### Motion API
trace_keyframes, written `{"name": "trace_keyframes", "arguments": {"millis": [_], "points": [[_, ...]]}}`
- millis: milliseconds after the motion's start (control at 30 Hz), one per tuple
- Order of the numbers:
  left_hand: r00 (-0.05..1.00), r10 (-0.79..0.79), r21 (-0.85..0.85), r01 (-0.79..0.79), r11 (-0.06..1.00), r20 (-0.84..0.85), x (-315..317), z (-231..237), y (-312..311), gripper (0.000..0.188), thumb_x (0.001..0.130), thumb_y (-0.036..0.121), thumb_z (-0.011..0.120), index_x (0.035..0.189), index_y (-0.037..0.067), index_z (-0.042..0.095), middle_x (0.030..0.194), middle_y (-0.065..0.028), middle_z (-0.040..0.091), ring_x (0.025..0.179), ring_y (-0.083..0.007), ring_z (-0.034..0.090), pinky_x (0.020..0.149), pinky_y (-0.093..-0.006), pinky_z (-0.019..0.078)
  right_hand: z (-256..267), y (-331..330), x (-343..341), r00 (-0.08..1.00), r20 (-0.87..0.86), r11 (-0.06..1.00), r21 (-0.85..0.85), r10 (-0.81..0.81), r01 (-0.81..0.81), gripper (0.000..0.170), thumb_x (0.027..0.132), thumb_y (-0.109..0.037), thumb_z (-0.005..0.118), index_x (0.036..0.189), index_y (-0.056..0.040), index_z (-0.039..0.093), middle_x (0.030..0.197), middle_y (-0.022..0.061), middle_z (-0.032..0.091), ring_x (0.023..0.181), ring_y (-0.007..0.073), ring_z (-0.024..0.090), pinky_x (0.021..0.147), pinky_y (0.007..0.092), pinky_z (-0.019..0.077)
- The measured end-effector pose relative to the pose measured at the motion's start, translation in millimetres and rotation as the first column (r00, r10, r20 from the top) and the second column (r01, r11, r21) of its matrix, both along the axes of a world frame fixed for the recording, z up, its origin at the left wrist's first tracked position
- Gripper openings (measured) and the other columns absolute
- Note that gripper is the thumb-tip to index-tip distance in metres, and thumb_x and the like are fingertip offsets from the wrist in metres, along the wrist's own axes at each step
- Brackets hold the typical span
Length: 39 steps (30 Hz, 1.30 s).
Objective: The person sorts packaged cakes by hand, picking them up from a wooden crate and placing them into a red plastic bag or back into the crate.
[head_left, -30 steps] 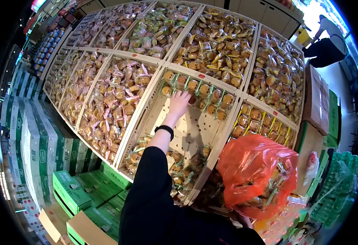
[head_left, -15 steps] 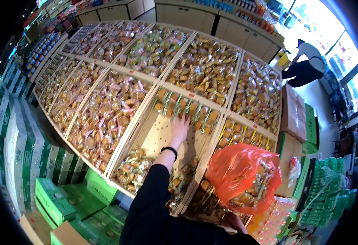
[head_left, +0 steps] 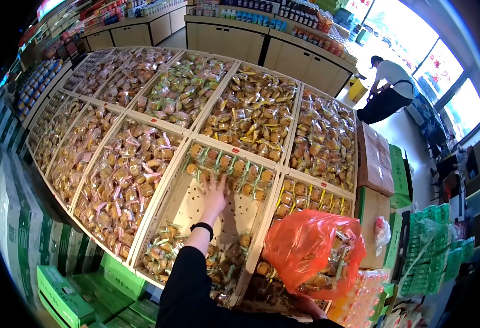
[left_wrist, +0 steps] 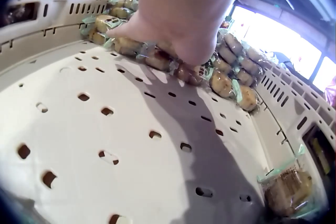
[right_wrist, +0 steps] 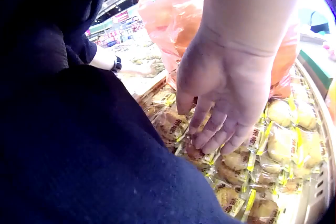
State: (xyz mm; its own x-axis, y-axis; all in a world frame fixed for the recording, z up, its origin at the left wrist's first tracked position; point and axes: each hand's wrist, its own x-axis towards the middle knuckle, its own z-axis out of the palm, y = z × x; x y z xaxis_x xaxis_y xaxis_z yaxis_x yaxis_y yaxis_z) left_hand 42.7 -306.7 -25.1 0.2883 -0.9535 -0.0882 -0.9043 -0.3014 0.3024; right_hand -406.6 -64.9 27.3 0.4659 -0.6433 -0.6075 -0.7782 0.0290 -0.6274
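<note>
Nearest, the right hand (right_wrist: 226, 98) hangs, fingers loosely bent, over yellow-strip buns (right_wrist: 282, 142) just beside the red bag (head_left: 305, 243); whether they touch, I cannot tell. Green-strip buns (head_left: 164, 247) heap at the crate's (head_left: 182, 206) near edge. Toward its far edge, the left hand (head_left: 213, 198) now fans its fingers wider than a second ago, against the far row (head_left: 239, 166), suggesting pressing rather than gripping.
</note>
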Motion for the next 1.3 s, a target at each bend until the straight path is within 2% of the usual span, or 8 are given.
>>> {"name": "trace_keyframes", "arguments": {"millis": [67,167,233,533,733,933,1133,1300], "points": [[0.998,0.048,-0.039,-0.050,0.998,-0.031,3.6,-8.3,-3.4,0.076,0.080,0.025,0.061,0.143,0.028,0.019,0.150,-0.0107,0.005,0.135,-0.0423,0.005,0.102,-0.0659,0.0090,40.7,-19.9,39.6,0.994,-0.086,0.976,0.203,-0.065,0.082,0.032,0.089,-0.026,0.051,0.112,-0.0042,0.055,0.111,0.0175,0.058,0.107,0.0278,0.055,0.087,0.0356,0.0424],[0.997,-0.011,-0.101,0.019,0.995,0.071,15.0,-31.4,-1.2,0.075,0.081,0.029,0.059,0.143,0.022,0.018,0.149,-0.0124,0.010,0.136,-0.0408,0.004,0.109,-0.0526,0.0115,48.9,-21.8,66.2,0.937,-0.188,0.924,0.306,0.294,-0.228,0.034,0.091,-0.028,0.049,0.114,-0.0045,0.054,0.111,0.0171,0.058,0.106,0.0293,0.054,0.088,0.0369,0.0424],[0.998,-0.034,-0.135,0.041,0.990,0.050,22.7,-37.1,-8.5,0.073,0.082,0.030,0.058,0.143,0.022,0.019,0.149,-0.0120,0.012,0.136,-0.0404,0.004,0.110,-0.0505,0.0120,15.1,-12.5,65.8,0.968,0.127,0.968,0.101,0.216,-0.230,0.036,0.090,-0.030,0.049,0.117,-0.0060,0.053,0.110,0.0174,0.058,0.105,0.0318,0.054,0.088,0.0370,0.0428],[0.975,-0.216,-0.100,0.220,0.970,0.046,57.4,-40.5,-29.9,0.060,0.087,0.033,0.053,0.140,0.025,0.026,0.148,-0.0067,0.018,0.136,-0.0383,0.006,0.111,-0.0468,0.0137,25.8,-59.7,186.0,0.844,0.224,0.865,0.005,0.488,-0.501,0.032,0.088,-0.023,0.050,0.116,-0.0070,0.053,0.102,0.0162,0.058,0.095,0.0307,0.056,0.080,0.0415,0.0443],[0.963,-0.168,-0.037,0.179,0.983,0.210,28.3,-19.4,-24.5,0.062,0.084,0.029,0.055,0.140,0.028,0.028,0.149,-0.0036,0.017,0.136,-0.0359,0.009,0.105,-0.0614,0.0121,-30.3,-71.5,235.7,0.947,0.205,0.754,-0.655,0.247,-0.055,0.020,0.085,-0.017,0.055,0.102,-0.0086,0.060,0.115,0.0103,0.055,0.116,0.0259,0.044,0.096,0.0350,0.0400],[0.972,-0.105,-0.230,0.153,0.961,0.209,29.5,-46.8,-20.2,0.057,0.084,0.020,0.052,0.137,0.030,0.033,0.135,-0.0067,0.040,0.130,-0.0324,0.028,0.105,-0.0584,0.0163,-49.6,-99.7,231.0,0.871,0.051,0.533,-0.808,0.488,-0.251,0.020,0.075,-0.016,0.057,0.092,-0.0077,0.062,0.106,0.0079,0.057,0.109,0.0242,0.049,0.093,0.0367,0.0393],[0.952,-0.078,-0.300,0.170,0.939,0.297,34.7,-31.8,-25.6,0.037,0.081,0.022,0.055,0.118,0.019,0.053,0.126,-0.0111,0.046,0.124,-0.0331,0.034,0.107,-0.0555,0.0160,-58.4,-97.1,229.6,0.884,0.137,0.583,-0.794,0.448,-0.173,0.019,0.069,-0.016,0.062,0.086,-0.0072,0.063,0.098,0.0083,0.058,0.100,0.0252,0.052,0.086,0.0372,0.0418],[0.973,-0.229,-0.351,0.214,0.912,-0.003,21.1,-12.1,-25.4,0.044,0.076,0.019,0.062,0.118,0.017,0.050,0.124,-0.0112,0.047,0.121,-0.0344,0.037,0.102,-0.0457,0.0325,-22.8,-103.1,233.7,0.881,0.149,0.626,-0.756,0.450,-0.192,0.018,0.066,-0.014,0.062,0.083,-0.0078,0.062,0.093,0.0063,0.058,0.095,0.0236,0.054,0.081,0.0347,0.0429]]}}
